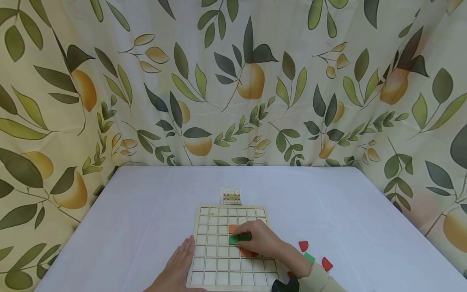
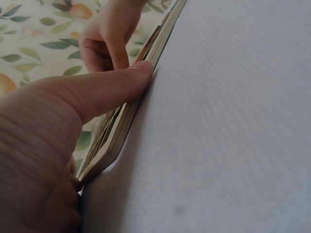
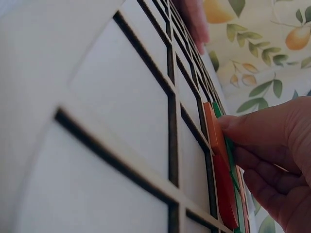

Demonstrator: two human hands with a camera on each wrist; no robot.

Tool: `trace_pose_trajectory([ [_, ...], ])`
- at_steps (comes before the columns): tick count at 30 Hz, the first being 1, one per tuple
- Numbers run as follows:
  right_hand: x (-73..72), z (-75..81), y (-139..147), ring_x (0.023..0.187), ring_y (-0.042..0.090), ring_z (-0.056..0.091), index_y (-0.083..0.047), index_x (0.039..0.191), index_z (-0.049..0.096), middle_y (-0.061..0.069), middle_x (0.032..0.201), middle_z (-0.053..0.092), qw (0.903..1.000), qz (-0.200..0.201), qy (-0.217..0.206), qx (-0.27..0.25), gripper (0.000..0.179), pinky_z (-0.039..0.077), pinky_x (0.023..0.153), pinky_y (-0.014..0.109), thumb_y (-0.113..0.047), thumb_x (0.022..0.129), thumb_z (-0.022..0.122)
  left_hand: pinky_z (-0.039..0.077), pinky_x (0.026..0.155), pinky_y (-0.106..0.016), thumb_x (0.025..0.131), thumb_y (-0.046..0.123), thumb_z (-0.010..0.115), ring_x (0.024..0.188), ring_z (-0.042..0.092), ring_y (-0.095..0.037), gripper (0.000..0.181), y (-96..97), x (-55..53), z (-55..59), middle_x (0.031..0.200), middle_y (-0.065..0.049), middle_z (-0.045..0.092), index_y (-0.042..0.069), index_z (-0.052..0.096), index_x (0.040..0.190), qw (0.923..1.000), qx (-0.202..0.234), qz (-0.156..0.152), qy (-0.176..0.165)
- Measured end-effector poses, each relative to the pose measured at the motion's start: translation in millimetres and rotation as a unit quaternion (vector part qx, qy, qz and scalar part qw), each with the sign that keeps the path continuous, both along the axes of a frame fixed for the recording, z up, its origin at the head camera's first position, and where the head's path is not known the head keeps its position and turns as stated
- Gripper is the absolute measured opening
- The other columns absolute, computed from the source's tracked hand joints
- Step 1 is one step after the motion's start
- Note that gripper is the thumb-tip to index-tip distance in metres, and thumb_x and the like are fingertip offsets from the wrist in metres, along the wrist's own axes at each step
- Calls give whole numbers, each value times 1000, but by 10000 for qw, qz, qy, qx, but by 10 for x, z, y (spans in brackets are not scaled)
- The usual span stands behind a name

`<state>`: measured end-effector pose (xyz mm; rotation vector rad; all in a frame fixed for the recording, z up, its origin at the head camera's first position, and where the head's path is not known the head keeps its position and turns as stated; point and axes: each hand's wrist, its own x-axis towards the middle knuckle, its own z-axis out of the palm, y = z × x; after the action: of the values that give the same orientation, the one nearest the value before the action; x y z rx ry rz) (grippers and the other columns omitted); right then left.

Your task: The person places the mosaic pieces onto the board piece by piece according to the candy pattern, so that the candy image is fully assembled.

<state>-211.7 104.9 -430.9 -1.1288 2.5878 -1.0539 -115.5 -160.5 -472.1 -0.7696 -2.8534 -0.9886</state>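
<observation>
A wooden grid board (image 1: pixel 209 265) lies flat on the white table. My left hand (image 1: pixel 177 261) rests along its left side with fingers straight, the thumb (image 2: pixel 116 85) on the board's near edge. Over the middle cells, my right hand (image 1: pixel 260 239) pinches a dark green tile (image 1: pixel 245 237) between thumb and fingers, which partly cover it. Beside that tile sits a green square tile (image 1: pixel 233 240), with an orange tile (image 1: pixel 232 229) behind it. Nearer me is another orange tile (image 1: pixel 246 253). In the right wrist view, a red piece (image 3: pixel 224 194) adjoins an orange tile (image 3: pixel 215 128).
A small pattern card (image 1: pixel 230 196) lies just beyond the board's far edge. To the right of the board are loose pieces: a red rounded one (image 1: pixel 303 246), a green one (image 1: pixel 309 257) and another red one (image 1: pixel 327 264). A patterned curtain (image 1: pixel 233 121) hangs behind the table.
</observation>
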Motion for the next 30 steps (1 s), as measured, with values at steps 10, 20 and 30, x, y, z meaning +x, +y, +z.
trace_pose_trajectory([
  [10, -4, 6, -1, 87, 6, 60, -11, 96, 71, -6, 94, 67, 10000, -45, -45, 16, 18, 49, 74, 25, -8, 78, 73, -14, 95, -7, 67, 69, 63, 129, 18, -47, 122, 9, -9, -7, 142, -34, 20, -20, 16, 136, 10000, -5, 26, 76],
  [20, 36, 57, 119, 93, 8, 59, -11, 101, 71, -6, 99, 68, 9995, -283, 97, -81, 23, 48, 79, 27, -12, 78, 73, -15, 93, -7, 67, 67, 65, 130, 15, -49, 124, 21, -2, 5, 141, -37, 17, -21, 12, 136, 9999, 54, -30, -106],
  [30, 148, 106, 393, 95, 13, 60, -9, 102, 71, -6, 99, 67, 9962, -865, 21, 43, 22, 49, 80, 33, -15, 81, 72, -16, 92, -6, 66, 65, 67, 131, 13, -47, 124, 29, 11, 45, 143, -35, 16, -20, 11, 137, 9995, 35, 41, -311],
])
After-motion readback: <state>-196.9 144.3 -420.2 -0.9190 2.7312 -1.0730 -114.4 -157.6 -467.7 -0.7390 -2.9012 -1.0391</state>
